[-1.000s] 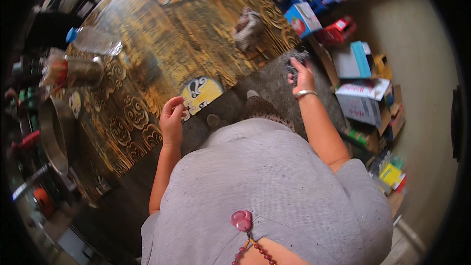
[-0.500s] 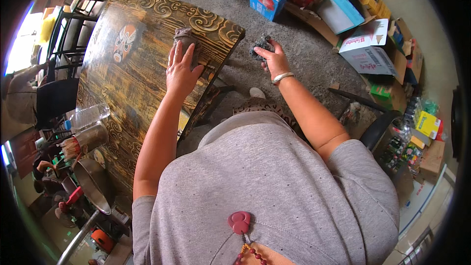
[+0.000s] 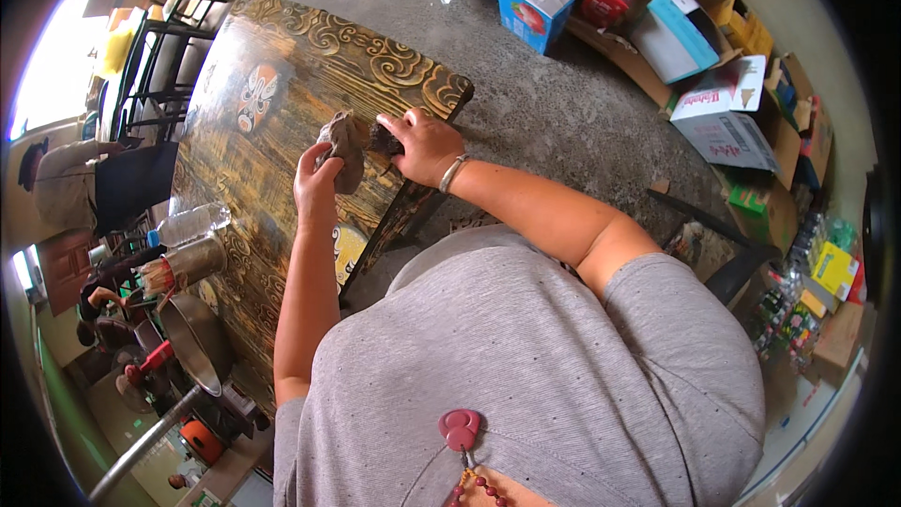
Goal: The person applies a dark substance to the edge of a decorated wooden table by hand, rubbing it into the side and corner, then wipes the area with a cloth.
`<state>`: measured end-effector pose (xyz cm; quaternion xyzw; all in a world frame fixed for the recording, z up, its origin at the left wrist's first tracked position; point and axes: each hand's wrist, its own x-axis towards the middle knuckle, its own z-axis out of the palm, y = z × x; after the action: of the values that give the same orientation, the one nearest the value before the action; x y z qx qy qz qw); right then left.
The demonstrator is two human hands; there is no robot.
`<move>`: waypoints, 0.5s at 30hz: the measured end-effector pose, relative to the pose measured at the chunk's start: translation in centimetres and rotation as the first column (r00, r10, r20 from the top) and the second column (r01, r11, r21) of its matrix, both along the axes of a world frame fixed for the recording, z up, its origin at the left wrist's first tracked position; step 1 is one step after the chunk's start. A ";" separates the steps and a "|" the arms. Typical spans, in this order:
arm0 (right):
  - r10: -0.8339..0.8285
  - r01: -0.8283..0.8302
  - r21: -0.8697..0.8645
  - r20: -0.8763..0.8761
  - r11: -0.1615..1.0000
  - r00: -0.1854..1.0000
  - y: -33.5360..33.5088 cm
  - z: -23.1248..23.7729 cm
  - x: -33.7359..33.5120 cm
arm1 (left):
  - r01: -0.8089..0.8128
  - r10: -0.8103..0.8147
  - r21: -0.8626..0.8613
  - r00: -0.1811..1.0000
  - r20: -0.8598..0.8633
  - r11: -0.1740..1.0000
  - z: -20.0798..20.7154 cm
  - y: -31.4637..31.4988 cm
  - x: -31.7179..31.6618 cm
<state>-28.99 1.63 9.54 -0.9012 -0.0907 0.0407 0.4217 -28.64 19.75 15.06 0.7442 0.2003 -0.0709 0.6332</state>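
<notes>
Over the right part of a dark wooden table [image 3: 282, 155] with carved gold swirls, my two hands are close together. My left hand [image 3: 317, 183] is closed round a crumpled grey-brown cloth [image 3: 346, 136], which bunches up above the fingers. Just to its right, my right hand [image 3: 430, 147] grips a dark wiry scouring pad [image 3: 382, 141] between thumb and fingers. Pad and cloth are side by side; whether they touch, I cannot tell. A painted mask design [image 3: 258, 99] lies farther left on the tabletop.
Left on the table are a clear plastic bottle [image 3: 195, 223], a holder of sticks [image 3: 188, 261] and a metal pan [image 3: 195, 338]. Cardboard boxes [image 3: 727, 122] line the right wall. A dark chair [image 3: 741, 272] stands right of me. Another person [image 3: 70, 183] is at far left.
My left hand, earlier flat on the cloth, now grips it and has lifted it up. My right hand has swung left from over the floor to beside the cloth, scouring pad in hand.
</notes>
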 end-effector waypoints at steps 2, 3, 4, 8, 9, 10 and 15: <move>0.029 -0.029 -0.006 0.032 1.000 0.999 1.1 -0.3 0.4 | -0.058 0.065 -0.101 0.996 0.065 0.993 0.3 0.0 -1.2; 0.050 -0.049 -0.020 0.050 0.999 0.997 1.6 -0.5 0.5 | -0.087 0.102 -0.151 0.990 0.095 0.985 0.4 0.0 -1.8; 0.070 -0.067 -0.036 0.067 0.997 0.995 1.9 -0.6 0.7 | -0.094 0.116 -0.160 0.985 0.131 0.983 0.6 0.0 -2.3; 0.158 -0.169 -0.111 -0.103 0.979 0.982 1.9 0.9 2.0 | -0.210 0.224 -0.112 0.964 0.144 0.971 0.7 1.5 -5.3; 0.092 -0.100 -0.112 -0.072 0.989 0.993 1.6 1.2 2.2 | -0.192 0.191 -0.007 0.969 0.156 0.981 0.7 2.4 -6.2; 0.045 -0.048 -0.095 -0.027 0.994 0.999 0.6 1.8 2.2 | -0.170 0.153 0.098 0.975 0.163 0.981 0.4 3.6 -7.1; -0.360 0.336 0.133 0.256 0.932 0.897 -5.6 -1.6 0.0 | -0.064 -0.086 0.672 0.978 0.189 0.738 -0.9 5.7 -10.0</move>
<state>-29.03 -3.96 7.89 -0.8808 0.0124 -0.1652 0.4435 -38.67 25.49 14.13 0.9272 0.1408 0.0806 0.3377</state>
